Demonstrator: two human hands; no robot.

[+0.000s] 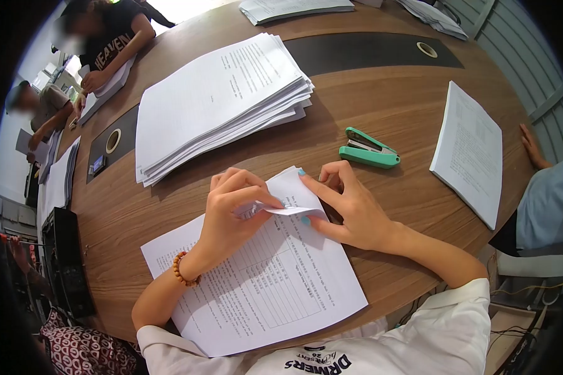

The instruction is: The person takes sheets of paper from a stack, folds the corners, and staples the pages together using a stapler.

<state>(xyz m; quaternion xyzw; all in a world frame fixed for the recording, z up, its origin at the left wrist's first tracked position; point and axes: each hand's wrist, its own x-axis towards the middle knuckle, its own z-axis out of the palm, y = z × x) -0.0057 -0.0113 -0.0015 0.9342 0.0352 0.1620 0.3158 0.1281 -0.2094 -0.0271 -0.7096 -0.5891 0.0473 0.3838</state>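
Note:
Printed sheets (275, 281) lie on the wooden table in front of me, with a top corner lifted and curled. My left hand (234, 203), with a beaded bracelet at the wrist, pinches the lifted paper edge. On the right side of that corner, my right hand (350, 209) holds the paper with its thumb at the curled edge and its index finger on the corner. A green stapler (369, 149) rests on the table just beyond my right hand. Behind my left hand stands a thick stack of printed papers (213, 100).
Another paper stack (472, 150) lies at the right, near a seated person's hand (532, 147). Two people work with papers at the far left. More stacks (294, 7) lie at the far edge. A black box (69, 262) stands at the left edge.

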